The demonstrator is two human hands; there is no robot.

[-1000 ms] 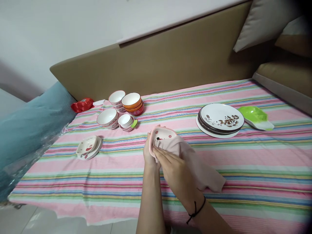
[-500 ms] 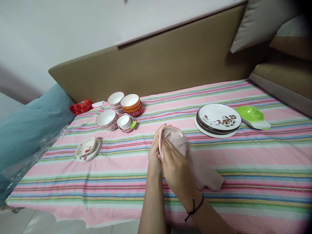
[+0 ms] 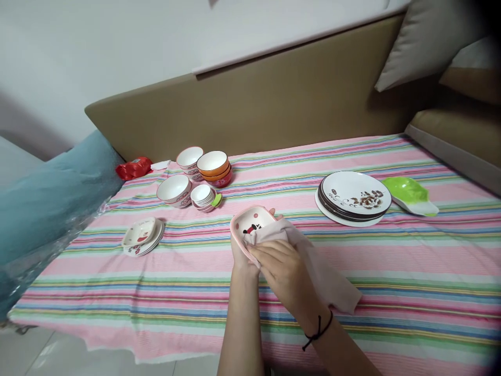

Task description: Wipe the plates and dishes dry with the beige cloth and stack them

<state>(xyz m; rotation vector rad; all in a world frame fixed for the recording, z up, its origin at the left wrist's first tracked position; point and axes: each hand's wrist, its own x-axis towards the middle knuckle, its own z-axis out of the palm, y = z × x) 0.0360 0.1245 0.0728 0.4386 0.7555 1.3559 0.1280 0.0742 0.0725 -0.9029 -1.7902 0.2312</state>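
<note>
Cradling pink-rimmed dish (image 3: 245, 223), left hand (image 3: 241, 259) beneath, right hand (image 3: 288, 269) holding cloth (image 3: 332, 277) inside

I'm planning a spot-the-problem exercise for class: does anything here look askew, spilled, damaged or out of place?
Nothing looks spilled or visibly damaged. One slight oddity, at the left: a squarish dish sits off-center on a stack of plates, leaving their right and near edges showing. Cloth hides part of the pink-rimmed dish, though.
</note>
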